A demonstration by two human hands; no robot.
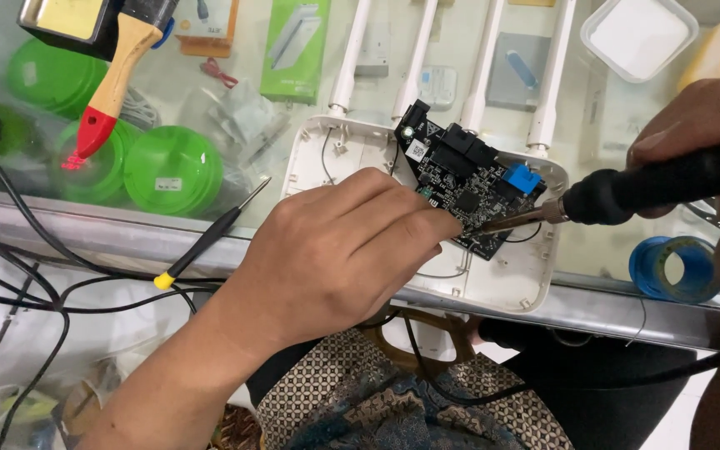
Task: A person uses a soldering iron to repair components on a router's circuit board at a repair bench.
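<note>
My left hand rests on the near side of a black circuit board, fingers curled and pinching its lower left edge. The board lies tilted in an open white router shell with several white antennas pointing away. My right hand grips the black handle of a soldering iron. Its metal tip touches the board's lower edge, right beside my left fingertips. A blue component sits on the board's right side.
A black screwdriver with a yellow end lies left of my hand. Green round lids, a red-tipped brush handle and a green box lie under the glass. A blue tape roll sits right. Black cables cross at left.
</note>
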